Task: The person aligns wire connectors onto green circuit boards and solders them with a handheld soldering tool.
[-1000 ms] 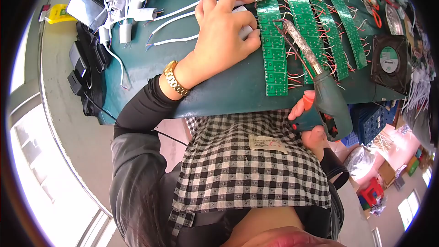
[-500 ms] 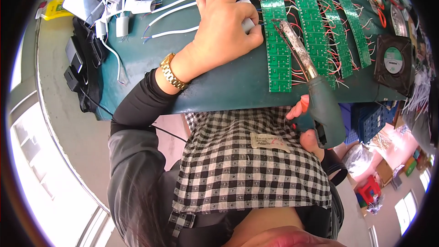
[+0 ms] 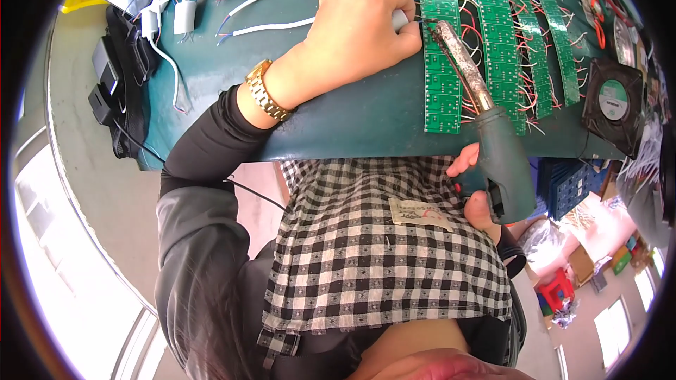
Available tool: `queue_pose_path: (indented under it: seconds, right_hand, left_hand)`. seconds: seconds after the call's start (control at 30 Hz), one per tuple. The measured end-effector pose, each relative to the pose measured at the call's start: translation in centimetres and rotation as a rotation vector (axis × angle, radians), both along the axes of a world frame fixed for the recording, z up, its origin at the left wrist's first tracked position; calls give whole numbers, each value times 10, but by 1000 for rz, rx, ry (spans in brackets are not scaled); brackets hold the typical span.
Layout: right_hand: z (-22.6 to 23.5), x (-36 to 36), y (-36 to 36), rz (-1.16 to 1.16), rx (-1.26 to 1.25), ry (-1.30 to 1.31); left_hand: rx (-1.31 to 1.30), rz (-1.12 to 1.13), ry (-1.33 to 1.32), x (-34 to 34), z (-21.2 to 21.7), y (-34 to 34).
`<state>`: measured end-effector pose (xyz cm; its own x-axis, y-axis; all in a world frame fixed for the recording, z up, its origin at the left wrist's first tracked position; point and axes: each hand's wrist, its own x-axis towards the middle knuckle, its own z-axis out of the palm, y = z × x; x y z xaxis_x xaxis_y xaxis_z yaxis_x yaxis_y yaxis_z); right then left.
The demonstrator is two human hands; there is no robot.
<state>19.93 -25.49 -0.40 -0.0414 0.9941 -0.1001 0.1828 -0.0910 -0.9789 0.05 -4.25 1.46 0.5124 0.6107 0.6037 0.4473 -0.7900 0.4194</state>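
From the head camera I look down on a dark green workbench (image 3: 211, 77) whose near edge curves across the upper half of the view, with pale grey floor (image 3: 91, 190) to the left and a bright window band along the lower left rim. White adapter plugs with white cables (image 3: 190, 0) lie in a heap at the bench's far left, and black cases (image 3: 116, 88) hang off its left end. A black cooling fan (image 3: 614, 102) sits at the right end of the bench; below it, on the floor, I make out a blue crate (image 3: 574, 186) and coloured clutter too small to tell apart.

Several long green circuit strips (image 3: 493, 21) lie side by side on the bench, running away from me, bristling with short red and white wires. The left hand (image 3: 352, 28) (gold watch (image 3: 264, 91) at the wrist, black sleeve) lies flat and palm-down on the bench with fingers loosely curled, pressing on a small white part just beside the leftmost strip (image 3: 440, 49); what exactly it covers I cannot tell. The right hand (image 3: 473, 186) is wrapped around the dark green pistol grip of a soldering gun (image 3: 493, 148) just off the bench's near edge. Its tarnished metal barrel slants up and left across the leftmost strip, the tip close to the left thumb. A black-and-white checked cloth (image 3: 366, 253) covers my lap.
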Motion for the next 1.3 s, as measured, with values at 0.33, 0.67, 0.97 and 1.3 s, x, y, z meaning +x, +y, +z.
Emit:
queue_pose_path:
  seconds: [0.33,0.67,0.97,1.3]
  right_hand:
    - [20,0,8,-11,-99,243]
    - [13,-17,15,-276,91,333]
    - [10,-17,21,-306,43,364]
    - [2,-8,16,-176,110,399]
  left_hand:
    - [-281,105,185,-1,16,-6]
    - [-269,74,203,1,20,-5]
    - [11,-51,93,-15,-1,-3]
    - [-79,58,367,-13,20,-30]
